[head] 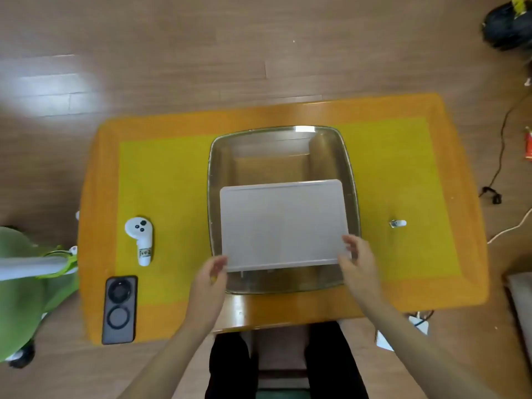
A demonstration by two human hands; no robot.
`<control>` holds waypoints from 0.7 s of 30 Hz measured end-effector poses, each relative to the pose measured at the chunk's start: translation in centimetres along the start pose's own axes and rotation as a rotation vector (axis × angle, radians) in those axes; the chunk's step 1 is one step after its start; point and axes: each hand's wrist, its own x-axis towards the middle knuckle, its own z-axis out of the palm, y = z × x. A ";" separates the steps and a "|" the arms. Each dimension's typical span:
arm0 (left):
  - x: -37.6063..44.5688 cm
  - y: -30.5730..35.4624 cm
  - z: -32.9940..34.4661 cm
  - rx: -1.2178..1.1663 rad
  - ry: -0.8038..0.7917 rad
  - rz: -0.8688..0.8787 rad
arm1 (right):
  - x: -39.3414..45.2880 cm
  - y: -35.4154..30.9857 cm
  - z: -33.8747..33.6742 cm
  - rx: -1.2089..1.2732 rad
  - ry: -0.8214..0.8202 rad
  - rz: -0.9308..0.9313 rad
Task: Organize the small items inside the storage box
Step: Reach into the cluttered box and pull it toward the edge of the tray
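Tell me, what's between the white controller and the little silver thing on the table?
In the head view, the clear storage box with the white lid lies between the white controller and the small silver object.

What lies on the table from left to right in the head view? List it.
Black phone → white controller → left hand → white lid held over the clear storage box → right hand → small metal item.

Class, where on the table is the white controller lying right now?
In the head view the white controller lies on the table's left side, beyond the phone and left of the clear box.
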 end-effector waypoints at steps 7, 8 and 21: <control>7.6 0.7 2.9 0.084 -0.024 -0.036 | 5.3 -0.6 2.5 -0.037 0.063 0.101; 7.6 0.5 3.4 0.038 -0.032 -0.037 | 5.5 -0.5 2.8 -0.022 0.068 0.122; 7.3 3.5 4.7 -0.273 0.214 -0.047 | 5.8 -1.7 2.3 0.264 0.135 0.136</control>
